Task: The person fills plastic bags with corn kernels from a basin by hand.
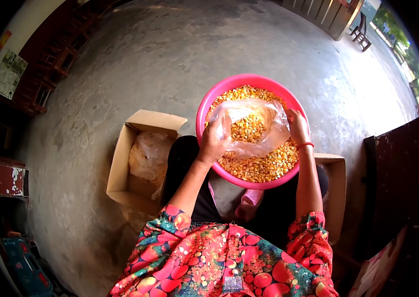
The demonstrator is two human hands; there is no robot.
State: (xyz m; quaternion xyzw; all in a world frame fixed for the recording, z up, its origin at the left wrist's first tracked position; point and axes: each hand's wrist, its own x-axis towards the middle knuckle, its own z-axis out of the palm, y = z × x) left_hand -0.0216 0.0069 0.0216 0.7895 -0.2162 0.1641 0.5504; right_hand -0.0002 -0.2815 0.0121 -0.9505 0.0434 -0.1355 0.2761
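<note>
Head view: one clear plastic bag (267, 142), mouth spread wide, located over the pink basin (203, 115). Left hand (214, 140): pinching the bag's left edge; right hand (296, 123): pinching its right edge, red bracelet (305, 145) at the wrist. Held from opposite sides, presumably to keep the mouth open. Basin: bearing loose yellow corn kernels (259, 168), set at the knees, likely for easy reach and to catch spills; whether kernels seen through the mouth lie inside the bag cannot be told. Flanking, on the concrete floor (90, 128): left cardboard box (119, 166), containing a filled plastic bag (151, 148); right cardboard box (337, 193), contents hidden.
</note>
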